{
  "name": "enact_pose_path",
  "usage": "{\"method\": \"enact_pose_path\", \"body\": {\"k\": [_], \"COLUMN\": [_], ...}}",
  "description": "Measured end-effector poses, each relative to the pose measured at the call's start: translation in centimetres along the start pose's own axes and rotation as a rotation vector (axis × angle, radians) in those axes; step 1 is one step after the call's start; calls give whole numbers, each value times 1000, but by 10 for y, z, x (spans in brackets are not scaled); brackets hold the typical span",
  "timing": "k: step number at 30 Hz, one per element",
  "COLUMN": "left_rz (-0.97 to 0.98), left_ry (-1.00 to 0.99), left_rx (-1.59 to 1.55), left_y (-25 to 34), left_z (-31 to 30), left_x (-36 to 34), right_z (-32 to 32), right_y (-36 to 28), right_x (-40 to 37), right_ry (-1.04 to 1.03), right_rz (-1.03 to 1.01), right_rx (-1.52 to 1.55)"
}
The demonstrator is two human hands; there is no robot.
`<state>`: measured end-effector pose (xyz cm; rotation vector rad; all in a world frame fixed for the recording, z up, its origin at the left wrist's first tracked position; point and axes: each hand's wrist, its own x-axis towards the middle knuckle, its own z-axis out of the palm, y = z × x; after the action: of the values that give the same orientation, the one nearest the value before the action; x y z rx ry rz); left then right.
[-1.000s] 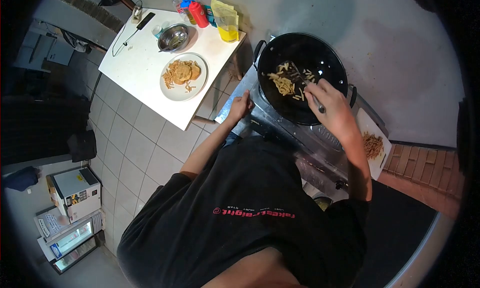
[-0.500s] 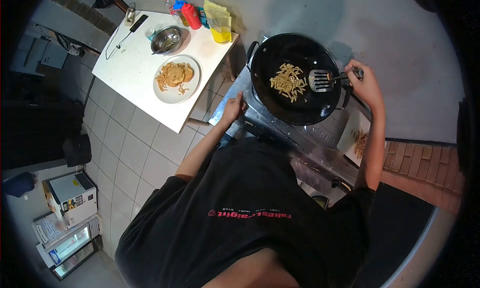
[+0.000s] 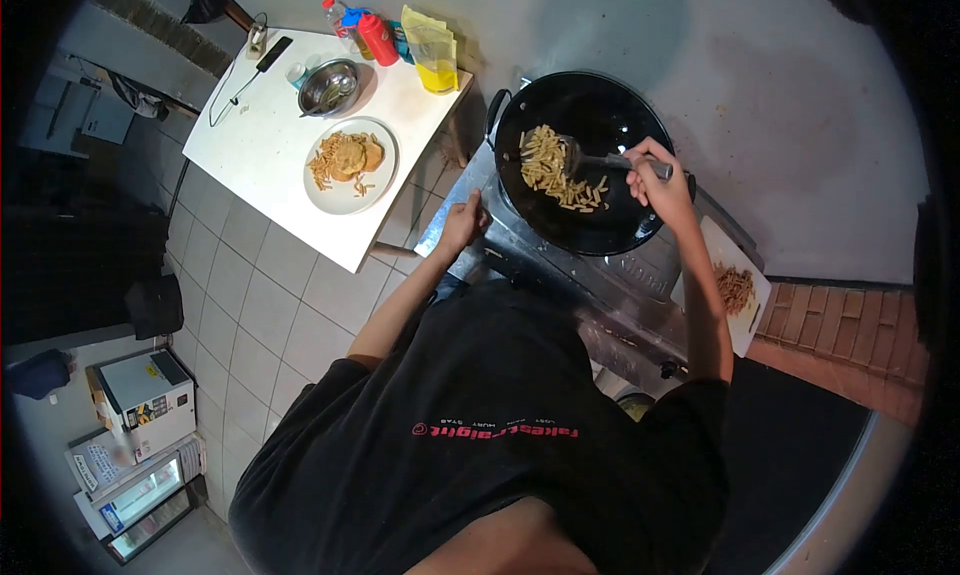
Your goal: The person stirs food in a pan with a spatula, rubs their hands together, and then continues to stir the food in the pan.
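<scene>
My right hand (image 3: pixel 656 183) is closed around the handle of a slotted spatula (image 3: pixel 600 161). Its blade is partly hidden among short yellowish strips of food (image 3: pixel 548 170) in a black wok (image 3: pixel 590 237). The strips are gathered on the wok's left side, some trailing toward the bottom. The wok sits on a steel stove (image 3: pixel 570 275) in front of my body. At the stove's left edge, my left hand (image 3: pixel 464 223) is curled on the metal rim with the thumb up, away from the wok handle (image 3: pixel 494 115).
On the white table (image 3: pixel 270 165) at left are a plate (image 3: pixel 345 205) with browned food, a metal bowl (image 3: pixel 328 87), a red bottle (image 3: pixel 378 40) and a yellow pouch (image 3: pixel 432 55). Right of the stove, a white board (image 3: pixel 755 300) holds brown strips (image 3: pixel 733 287).
My right hand has moved left over the wok, pushing the spatula into the strips. The strips have shifted and spread toward the wok's left side. My left hand stays about where it was.
</scene>
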<state>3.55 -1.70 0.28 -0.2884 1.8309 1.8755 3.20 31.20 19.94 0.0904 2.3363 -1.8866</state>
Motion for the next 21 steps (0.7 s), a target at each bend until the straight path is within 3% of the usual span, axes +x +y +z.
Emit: {"method": "enact_pose_path", "body": {"k": [3,6,12,21], "left_rz": [-17,-48,-27,-5], "left_ry": [16,13,-1,35], "left_rx": [7,14,-23,-1], "left_y": [1,7,10,2], "left_z": [1,1,3,1], "left_x": [-1,-4,-7,-2], "right_z": [26,41,52,-1], "right_y": [-22,-51,-81,-91], "right_x": [-29,-55,-98,-47], "right_ry": [73,30,-100,126], "right_rz": [-128,-562,-506,-502], "right_rx": [-132,-478,-858,-773]}}
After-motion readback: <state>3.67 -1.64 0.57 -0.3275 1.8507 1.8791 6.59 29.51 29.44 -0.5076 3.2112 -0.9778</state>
